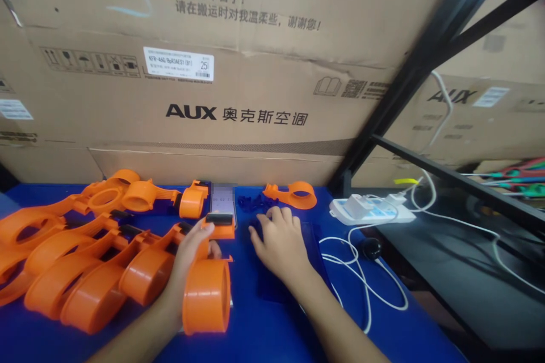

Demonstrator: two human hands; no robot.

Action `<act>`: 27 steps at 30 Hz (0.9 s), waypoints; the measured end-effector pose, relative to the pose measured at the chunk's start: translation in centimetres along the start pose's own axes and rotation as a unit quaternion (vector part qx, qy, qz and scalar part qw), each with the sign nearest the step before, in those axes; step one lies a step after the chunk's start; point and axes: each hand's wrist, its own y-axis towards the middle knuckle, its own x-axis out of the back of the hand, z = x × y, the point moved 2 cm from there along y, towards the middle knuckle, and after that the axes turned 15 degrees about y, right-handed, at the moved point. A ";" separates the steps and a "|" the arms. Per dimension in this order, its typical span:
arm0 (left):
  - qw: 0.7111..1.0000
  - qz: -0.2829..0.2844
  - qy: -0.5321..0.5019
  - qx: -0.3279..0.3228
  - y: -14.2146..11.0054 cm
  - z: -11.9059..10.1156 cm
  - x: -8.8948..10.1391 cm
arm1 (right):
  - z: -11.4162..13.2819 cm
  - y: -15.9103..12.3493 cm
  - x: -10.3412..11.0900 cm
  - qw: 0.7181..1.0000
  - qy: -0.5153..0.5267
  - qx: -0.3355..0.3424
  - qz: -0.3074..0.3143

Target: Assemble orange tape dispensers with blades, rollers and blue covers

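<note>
My left hand [188,264] is wrapped round an orange plastic tape dispenser [206,298]. Its round hub points toward me, and a black roller [219,219] sits at its far end. No tape roll shows on the hub. My right hand [283,244] is low over the blue table, thumb and fingers apart, with nothing visible in it. Just beyond its fingertips lie small dark blue plastic pieces [255,202] in a loose heap. Under the hand is a dark blue flat sheet or tray [272,289]; which of these I cannot tell.
Several orange dispensers [96,298] crowd the left side, and another orange dispenser [301,195] lies at the back. A phone-like device [223,201] stands behind my left hand. At right are a white power strip [370,211], loose cables and a black rack post [392,85]. Cartons [255,85] wall the back.
</note>
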 end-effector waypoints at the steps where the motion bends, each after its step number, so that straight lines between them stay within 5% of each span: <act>1: 1.000 -0.003 -0.008 0.020 -0.1 0.0 0.0 | 0.0 -0.1 -0.4 1.000 -0.026 -0.001 0.016; 9: 0.994 -0.002 -0.040 0.104 -0.1 0.0 0.0 | 0.4 -0.2 -1.2 0.996 -0.041 -0.016 0.076; 27: 0.993 -0.006 -0.056 0.105 0.4 0.5 0.4 | 1.8 -0.3 -1.4 0.986 0.073 0.033 0.148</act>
